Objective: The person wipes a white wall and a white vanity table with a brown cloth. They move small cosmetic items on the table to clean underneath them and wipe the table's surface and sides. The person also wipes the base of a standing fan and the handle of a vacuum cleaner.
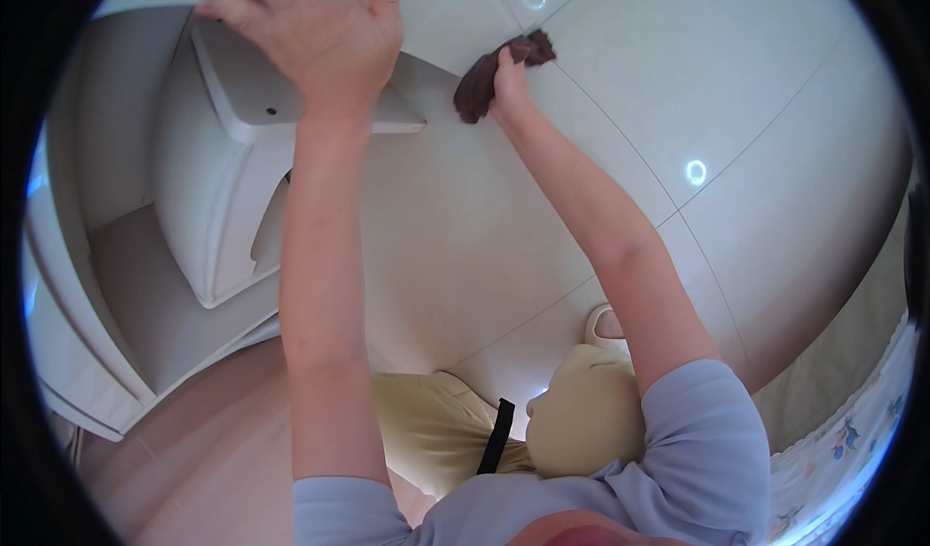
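My right hand (512,84) grips a bunched dark brown cloth (479,84) low over the pale floor tiles, beyond the corner of a white piece of furniture. One end of the cloth hangs out on either side of my fingers. My left hand (327,34) is raised in front of that furniture with its fingers spread, nothing in it, slightly blurred. The tips of some left fingers are cut off by the top edge of the view.
White furniture (189,175) with a grey top surface and an open shelf-like base stands at the left. Glossy floor tiles (726,95) reflect round lights. Bed or sofa fabric with a floral print (846,430) lies at the lower right. My knees and a light shoe (599,328) are below.
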`<state>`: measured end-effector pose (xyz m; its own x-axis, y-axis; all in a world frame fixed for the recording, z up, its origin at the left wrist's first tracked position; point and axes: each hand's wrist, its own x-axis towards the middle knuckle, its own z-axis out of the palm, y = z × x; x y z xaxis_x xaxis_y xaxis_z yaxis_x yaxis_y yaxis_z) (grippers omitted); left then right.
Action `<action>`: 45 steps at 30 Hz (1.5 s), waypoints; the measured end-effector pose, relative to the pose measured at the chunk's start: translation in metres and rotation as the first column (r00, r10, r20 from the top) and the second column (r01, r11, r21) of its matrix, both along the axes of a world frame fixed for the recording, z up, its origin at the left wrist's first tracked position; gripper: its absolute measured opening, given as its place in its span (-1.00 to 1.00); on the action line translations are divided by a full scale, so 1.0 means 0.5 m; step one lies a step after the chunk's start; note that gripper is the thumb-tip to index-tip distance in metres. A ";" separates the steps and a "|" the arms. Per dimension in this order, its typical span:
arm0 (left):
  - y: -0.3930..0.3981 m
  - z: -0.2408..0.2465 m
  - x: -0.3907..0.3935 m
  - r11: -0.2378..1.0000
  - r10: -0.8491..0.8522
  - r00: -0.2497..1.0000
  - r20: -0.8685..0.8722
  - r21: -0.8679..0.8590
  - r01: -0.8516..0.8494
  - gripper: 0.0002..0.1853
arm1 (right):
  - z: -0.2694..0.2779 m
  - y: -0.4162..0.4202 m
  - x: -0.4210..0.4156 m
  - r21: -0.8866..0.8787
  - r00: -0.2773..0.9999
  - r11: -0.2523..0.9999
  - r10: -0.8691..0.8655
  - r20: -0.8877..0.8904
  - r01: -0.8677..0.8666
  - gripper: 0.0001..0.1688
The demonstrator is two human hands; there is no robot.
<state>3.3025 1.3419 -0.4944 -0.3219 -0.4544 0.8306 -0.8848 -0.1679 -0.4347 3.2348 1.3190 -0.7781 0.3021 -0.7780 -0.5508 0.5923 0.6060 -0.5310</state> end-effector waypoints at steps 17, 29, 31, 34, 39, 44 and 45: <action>0.126 0.103 -0.116 0.861 -0.204 0.667 -0.717 0.193 0.470 -0.22 | 0.402 -0.073 -0.014 -0.699 0.962 0.715 -0.187 -0.198 -0.005 -0.71; 0.233 0.483 -0.157 0.756 -0.378 0.411 -0.830 -0.020 0.655 -0.30 | 0.956 -0.186 -0.071 -0.778 0.772 0.602 -0.575 -0.269 0.177 -0.91; 0.201 0.589 -0.169 0.752 -0.393 0.434 -0.811 -0.012 0.659 -0.31 | 1.041 -0.221 -0.099 -0.732 0.788 0.621 -0.584 -0.194 0.281 -0.94; 0.127 0.747 -0.187 0.747 -0.454 0.493 -0.742 -0.016 0.665 -0.37 | 1.187 -0.253 -0.163 -0.764 0.825 0.576 -0.556 -0.104 0.292 -0.93; -0.034 0.942 -0.150 0.880 -0.215 0.671 -0.710 0.156 0.448 -0.45 | 1.441 -0.271 -0.225 -0.935 0.771 0.335 -0.563 -0.297 -0.116 -0.74; -0.169 0.934 -0.072 0.894 0.287 0.733 -0.616 0.448 0.026 -0.46 | 1.467 -0.377 -0.168 -0.469 0.327 0.003 -0.713 -0.620 -0.883 -0.48; -0.174 0.933 -0.079 0.862 0.357 0.732 -0.581 0.506 -0.019 -0.46 | 1.480 -0.390 -0.158 -0.395 0.271 0.010 -0.711 -0.649 -0.919 -0.43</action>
<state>3.2628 1.2548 -0.0277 0.3390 -0.8050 0.4868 -0.9404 -0.3045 0.1514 3.1559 1.1241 -0.0382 0.6383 -0.6100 0.4695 -0.5486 -0.7884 -0.2784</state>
